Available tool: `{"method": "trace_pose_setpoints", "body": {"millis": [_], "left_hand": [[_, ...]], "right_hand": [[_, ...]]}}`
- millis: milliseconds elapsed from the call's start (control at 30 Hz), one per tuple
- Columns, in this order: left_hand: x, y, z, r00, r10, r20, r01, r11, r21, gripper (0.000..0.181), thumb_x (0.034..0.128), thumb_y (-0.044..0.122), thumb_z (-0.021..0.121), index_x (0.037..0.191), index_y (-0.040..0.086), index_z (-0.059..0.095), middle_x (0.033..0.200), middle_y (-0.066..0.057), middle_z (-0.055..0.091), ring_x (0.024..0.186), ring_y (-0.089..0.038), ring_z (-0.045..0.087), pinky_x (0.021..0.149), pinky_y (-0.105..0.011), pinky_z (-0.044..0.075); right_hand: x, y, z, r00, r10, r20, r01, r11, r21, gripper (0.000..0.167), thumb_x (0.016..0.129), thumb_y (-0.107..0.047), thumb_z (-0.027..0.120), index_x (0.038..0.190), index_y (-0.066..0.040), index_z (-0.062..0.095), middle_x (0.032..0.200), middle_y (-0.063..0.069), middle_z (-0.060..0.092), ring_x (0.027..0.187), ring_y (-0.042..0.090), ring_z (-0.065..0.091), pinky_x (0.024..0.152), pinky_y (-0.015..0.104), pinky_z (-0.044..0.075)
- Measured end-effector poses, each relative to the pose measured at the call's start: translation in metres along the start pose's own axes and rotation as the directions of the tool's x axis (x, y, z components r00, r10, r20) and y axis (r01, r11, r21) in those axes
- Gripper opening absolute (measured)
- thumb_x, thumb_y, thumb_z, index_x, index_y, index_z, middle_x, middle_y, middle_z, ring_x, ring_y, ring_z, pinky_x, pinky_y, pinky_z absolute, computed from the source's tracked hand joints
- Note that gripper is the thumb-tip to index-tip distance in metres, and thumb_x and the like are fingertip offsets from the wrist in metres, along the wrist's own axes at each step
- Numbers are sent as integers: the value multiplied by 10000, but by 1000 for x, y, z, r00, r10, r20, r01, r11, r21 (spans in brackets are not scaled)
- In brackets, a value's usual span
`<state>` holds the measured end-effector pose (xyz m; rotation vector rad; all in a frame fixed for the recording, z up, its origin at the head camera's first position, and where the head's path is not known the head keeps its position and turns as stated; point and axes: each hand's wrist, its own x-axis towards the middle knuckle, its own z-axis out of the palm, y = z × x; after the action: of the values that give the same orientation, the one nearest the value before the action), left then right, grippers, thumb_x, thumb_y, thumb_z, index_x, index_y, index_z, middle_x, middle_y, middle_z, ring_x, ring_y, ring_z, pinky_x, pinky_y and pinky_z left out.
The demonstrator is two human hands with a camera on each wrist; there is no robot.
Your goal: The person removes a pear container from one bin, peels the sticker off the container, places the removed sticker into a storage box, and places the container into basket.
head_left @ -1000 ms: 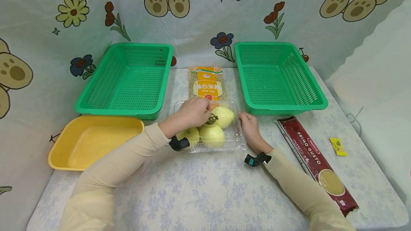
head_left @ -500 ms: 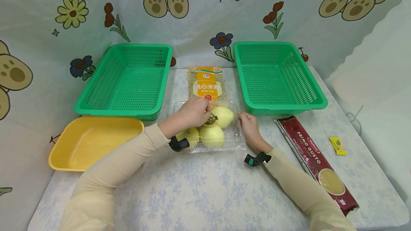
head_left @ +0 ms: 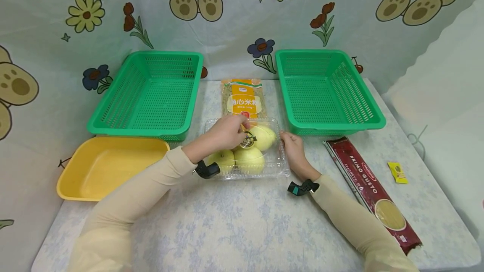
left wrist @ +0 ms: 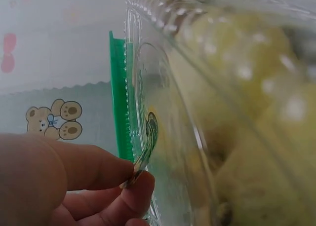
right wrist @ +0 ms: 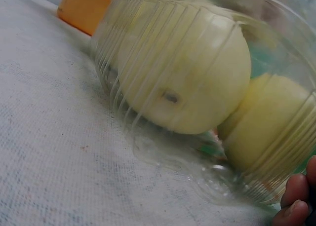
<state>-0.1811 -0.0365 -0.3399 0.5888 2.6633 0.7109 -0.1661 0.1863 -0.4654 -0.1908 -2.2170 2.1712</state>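
A clear plastic box [head_left: 268, 170] with several pale yellow-green fruits [head_left: 249, 160] stands at the middle of the table. My left hand [head_left: 227, 132] is over its lid; in the left wrist view, thumb and finger pinch the lifted edge of a dark round sticker [left wrist: 151, 132], whose other part lies against the lid. At the box's right side is my right hand [head_left: 295, 154], its fingers curled at the rim. The right wrist view shows only a few fingertips [right wrist: 295, 199] beside the ribbed wall, so its grip is partly hidden.
Two green baskets [head_left: 145, 132] [head_left: 338, 126] stand at the back left and right. A yellow tub [head_left: 109, 167] is at left. Behind the box lies an orange-labelled bag [head_left: 243, 95]. A red spaghetti pack [head_left: 370, 188] and a small yellow packet [head_left: 398, 172] lie at right.
My left hand has shifted slightly left and its fingers have changed position above the sticker, leaving more of it in sight. My right hand and the box have not visibly moved.
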Motion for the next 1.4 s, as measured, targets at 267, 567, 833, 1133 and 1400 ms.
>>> {"method": "trace_pose_setpoints", "body": {"millis": [267,567,833,1133,1400], "left_hand": [[-4,-3,-1,1000,6,-22,-8,998,-66,311,932,-15,538,1196,32,696,601,22,446,525,-108,367,507,-226,298],[-13,-9,-19,1000,-6,-27,3,994,-109,316,939,6,516,1182,61,712,757,-28,609,664,-156,497,648,-266,389],[-35,-28,-51,1000,-8,-29,4,990,-142,319,956,17,494,1204,41,694,990,-132,705,772,-208,590,666,-306,448],[-85,-70,-87,991,-103,-81,94,990,-109,332,970,35,472,1219,47,691,973,-136,714,682,-202,506,609,-312,383],[-127,-117,-105,972,-204,-114,193,976,-96,313,998,91,490,1248,73,678,1026,-120,719,738,-193,486,592,-311,362]], "right_hand": [[2,4,-1,1000,0,2,0,1000,10,531,1062,-183,480,534,-163,424,494,-100,460,456,50,401,459,190,348],[3,1,1,1000,-10,12,9,999,32,512,1043,-132,463,532,-150,443,476,-93,466,441,54,395,447,193,349],[3,3,-1,1000,-17,17,16,1000,20,500,1050,-150,466,550,-152,452,486,-87,474,453,67,394,462,210,352],[0,3,1,1000,11,28,-11,1000,24,513,1057,-162,460,544,-156,437,469,-86,464,424,68,395,447,212,350],[2,1,0,1000,22,18,-22,1000,20,502,1048,-150,463,547,-155,433,477,-81,466,437,71,390,461,212,349]]}}
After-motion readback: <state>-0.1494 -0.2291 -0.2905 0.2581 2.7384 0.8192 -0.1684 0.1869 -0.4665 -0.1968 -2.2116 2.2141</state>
